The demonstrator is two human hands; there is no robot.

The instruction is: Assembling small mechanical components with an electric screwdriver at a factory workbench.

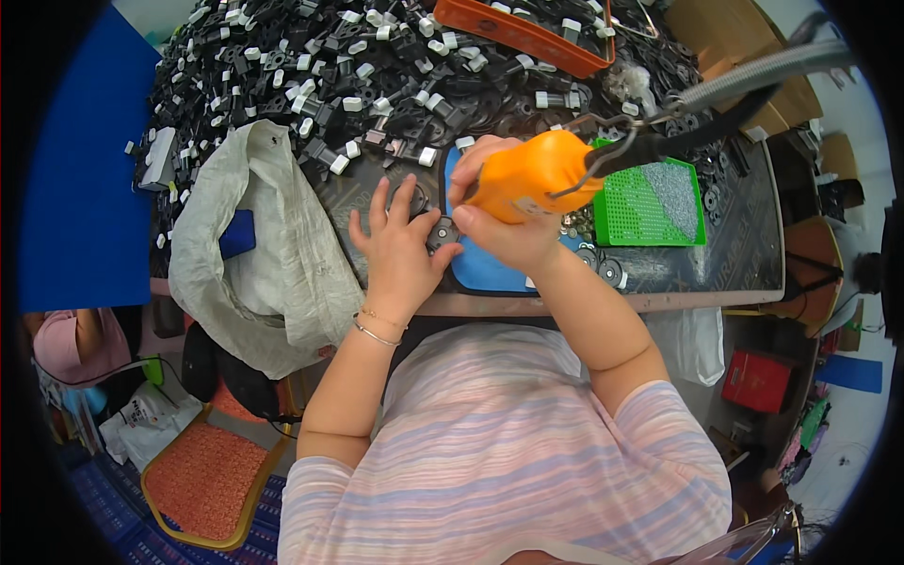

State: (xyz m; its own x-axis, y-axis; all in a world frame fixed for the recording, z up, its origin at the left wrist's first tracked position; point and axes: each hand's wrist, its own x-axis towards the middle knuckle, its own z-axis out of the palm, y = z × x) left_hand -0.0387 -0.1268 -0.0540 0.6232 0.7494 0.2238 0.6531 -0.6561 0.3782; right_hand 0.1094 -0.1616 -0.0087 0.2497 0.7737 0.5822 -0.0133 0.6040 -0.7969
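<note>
My right hand is wrapped round an orange electric screwdriver, which hangs from a coiled spring and a black cable. Its tip is hidden behind my hand. My left hand lies low over the workbench, its outer fingers spread. Thumb and index finger close on either side of a black round plastic part at the left edge of a blue mat. Another black round part lies under the fingertips of that hand. Right of the mat stands a green basket holding many small metal screws.
A large heap of black parts with white ends covers the back of the bench. An orange tray sits on it. Left of my hand a pale woven sack hangs over the edge. More round parts lie near the basket.
</note>
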